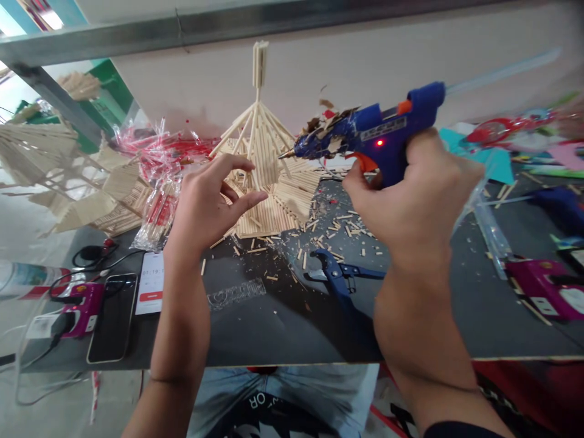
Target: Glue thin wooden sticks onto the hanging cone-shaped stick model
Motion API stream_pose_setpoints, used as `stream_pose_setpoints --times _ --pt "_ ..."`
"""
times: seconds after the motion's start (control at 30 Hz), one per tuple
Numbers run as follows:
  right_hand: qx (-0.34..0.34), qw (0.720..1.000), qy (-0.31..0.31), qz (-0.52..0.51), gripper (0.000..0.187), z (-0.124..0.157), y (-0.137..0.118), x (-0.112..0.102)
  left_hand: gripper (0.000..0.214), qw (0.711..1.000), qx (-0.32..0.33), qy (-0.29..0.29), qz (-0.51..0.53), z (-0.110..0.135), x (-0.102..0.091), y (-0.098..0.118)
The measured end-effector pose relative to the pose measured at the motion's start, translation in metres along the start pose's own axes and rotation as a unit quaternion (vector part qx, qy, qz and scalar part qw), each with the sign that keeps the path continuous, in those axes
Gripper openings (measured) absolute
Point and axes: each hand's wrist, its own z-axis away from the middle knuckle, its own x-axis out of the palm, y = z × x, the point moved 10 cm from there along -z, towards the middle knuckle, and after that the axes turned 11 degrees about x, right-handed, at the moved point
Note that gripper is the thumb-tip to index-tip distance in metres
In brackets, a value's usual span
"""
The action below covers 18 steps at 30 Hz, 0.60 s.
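My right grip [415, 191] is clasping the blue hot-glue gun [384, 137] beside the wooden-stick model [264, 161] standing on the tabletop [283, 334]; my left grip [207, 198], fingers parted, should be avoiding the nozzle [286, 155].

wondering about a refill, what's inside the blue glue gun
A translucent glue stick juts from the back of the blue glue gun, held in the right hand. The gun's body covers the rest, so how much is inside can't be seen.
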Motion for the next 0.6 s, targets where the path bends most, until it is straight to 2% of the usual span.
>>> stream_pose_setpoints --times 0.17,0.4,0.6 --pt "-0.028 0.999 0.033 0.005 0.019 0.0014 -0.0034 -0.0019 0.032 1.000 -0.010 -0.004 -0.008 0.0006 0.0010 -0.0027" --pt "-0.044 0.998 0.035 0.018 0.017 0.0027 -0.0059 -0.0050 0.034 1.000 0.001 -0.008 -0.003 0.0000 0.0025 -0.0036" --pt "-0.057 0.997 0.045 0.031 0.019 0.0046 -0.0097 -0.0091 0.035 1.000 -0.021 -0.020 -0.009 -0.0001 0.0041 -0.0052"
